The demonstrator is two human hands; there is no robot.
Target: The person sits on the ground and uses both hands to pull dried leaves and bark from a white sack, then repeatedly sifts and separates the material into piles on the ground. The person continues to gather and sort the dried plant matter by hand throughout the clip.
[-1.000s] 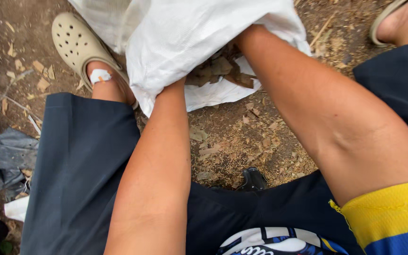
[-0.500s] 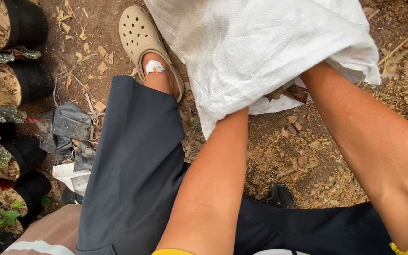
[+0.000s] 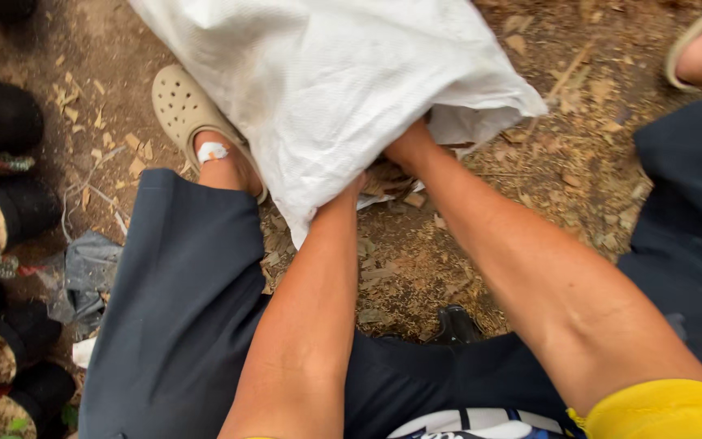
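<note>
both hands, the left hand (image 3: 349, 195) and right hand (image 3: 406, 150), are buried to the wrist in the mouth of the white sack (image 3: 327, 89) lying on the ground between the feet, grip hidden, so scoop gently and keep the mouth open.

Both hands are sunk into the mouth of the white woven sack (image 3: 343, 89), whose cloth closes over them and blocks passage ahead. Bare chip-strewn ground (image 3: 416, 276) lies open between the forearms. Left of the left hand stand a beige clog (image 3: 182, 106) and, farther out, black nursery pots (image 3: 2, 122).
</note>
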